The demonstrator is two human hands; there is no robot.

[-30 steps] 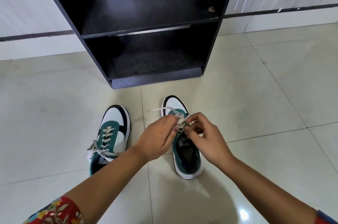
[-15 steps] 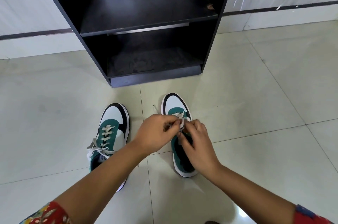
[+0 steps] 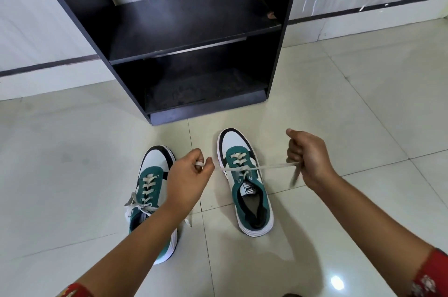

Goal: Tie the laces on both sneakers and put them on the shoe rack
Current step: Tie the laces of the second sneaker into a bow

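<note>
On the tiled floor (image 3: pixel 339 102) before the black shoe rack (image 3: pixel 194 29) stand two green-and-white sneakers. Right sneaker (image 3: pixel 244 182) lies between the hands: left hand (image 3: pixel 188 175) and right hand (image 3: pixel 309 156), well apart, each clenched on its taut lace (image 3: pixel 266 167). Left sneaker (image 3: pixel 151 190) sits under the left forearm, laces loose.

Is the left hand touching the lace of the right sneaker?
Touching. The head view shows the left hand pinching one end of the lace, pulled taut across the right sneaker.

sneakers (image 3: pixel 244 175) – green, white, black | laces (image 3: pixel 266 167) – cream | rack (image 3: pixel 194 25) – black
</note>
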